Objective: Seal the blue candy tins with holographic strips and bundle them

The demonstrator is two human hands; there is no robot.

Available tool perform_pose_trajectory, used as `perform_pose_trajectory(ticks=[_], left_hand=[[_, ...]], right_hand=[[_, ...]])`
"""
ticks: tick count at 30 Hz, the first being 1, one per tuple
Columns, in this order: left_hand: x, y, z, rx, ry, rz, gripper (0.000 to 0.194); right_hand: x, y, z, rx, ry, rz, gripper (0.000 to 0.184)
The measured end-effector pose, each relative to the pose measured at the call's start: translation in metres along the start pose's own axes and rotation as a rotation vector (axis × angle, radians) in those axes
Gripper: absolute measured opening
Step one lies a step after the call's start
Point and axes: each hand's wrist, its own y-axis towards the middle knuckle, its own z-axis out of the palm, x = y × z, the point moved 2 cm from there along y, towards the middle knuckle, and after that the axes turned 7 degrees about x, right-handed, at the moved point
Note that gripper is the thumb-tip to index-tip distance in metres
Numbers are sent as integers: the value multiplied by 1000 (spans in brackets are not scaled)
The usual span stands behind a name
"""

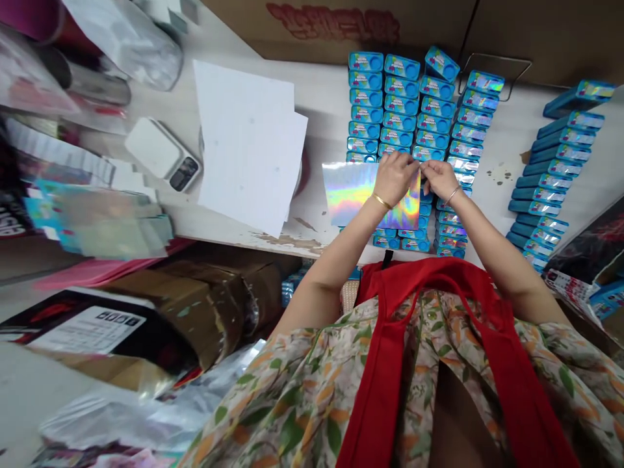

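Note:
A shiny rainbow holographic sheet (351, 188) is held over the rows of small blue boxes (365, 97). My left hand (397, 177), with a gold bangle at the wrist, lies across its right part, fingers closed on it near the upper right corner. Close beside, the fingertips of my right hand (440, 179) are pinched together at that same corner, almost touching the left fingers. What the right fingertips hold is too small to make out. Boxes in the column on the right (470, 133) show a holographic shine on top, and the hands and sheet hide several boxes.
White paper sheets (246, 143) lie left of the boxes, beside a small white scale (163, 155). Another blue box column (550, 175) stands far right. Large cardboard boxes (331, 29) line the back. Below the table's left edge sits an opened carton (195, 305).

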Motion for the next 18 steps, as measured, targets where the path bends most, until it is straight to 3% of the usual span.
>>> perform_pose_trajectory(ticks=[7,13,15,18], left_hand=[[-4,-18,13,-53,-45,-8,36],[-33,-89,4,-107,13,114,24],[-45,-112,-7,-196,-60,111,21],[-59,-131,-21,-377,-391,-33,20]], right_hand=[[-11,13,-2,-17,31,14,68],[-29,29,-5,-32,-126,-50,75],[-28,31,-6,-65,-195,-106,78],[-13,12,-7,-180,-300,-212,84]])
